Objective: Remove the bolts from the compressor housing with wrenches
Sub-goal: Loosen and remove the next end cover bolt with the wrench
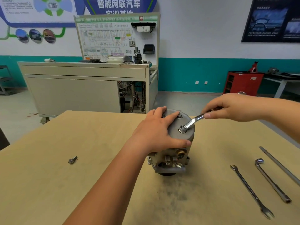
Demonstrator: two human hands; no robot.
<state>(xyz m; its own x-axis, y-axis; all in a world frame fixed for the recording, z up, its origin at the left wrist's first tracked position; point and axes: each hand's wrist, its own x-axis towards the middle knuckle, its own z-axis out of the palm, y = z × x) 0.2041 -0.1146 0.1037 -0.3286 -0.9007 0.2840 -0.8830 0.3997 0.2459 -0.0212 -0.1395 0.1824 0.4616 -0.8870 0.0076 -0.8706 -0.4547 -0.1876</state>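
The grey compressor housing (pixel 176 135) stands upright in the middle of the wooden table (pixel 48 176). My left hand (pixel 155 130) lies over its round top, fingers spread and thumb down the front side. A ring wrench (pixel 190 123) sits with its ring end over a bolt (pixel 182 128) on the top face. My right hand (pixel 230 107) pinches the wrench's far end. Another bolt head (pixel 179 116) shows on the top near my left fingertips. One loose bolt (pixel 72 159) lies on the table to the left.
On the table at the right lie an open-end spanner (pixel 250 190), an L-shaped socket wrench (pixel 271 179) and a long metal rod (pixel 280 166). Beyond the table stand a grey training bench (pixel 84 88) and a red cabinet (pixel 241 82).
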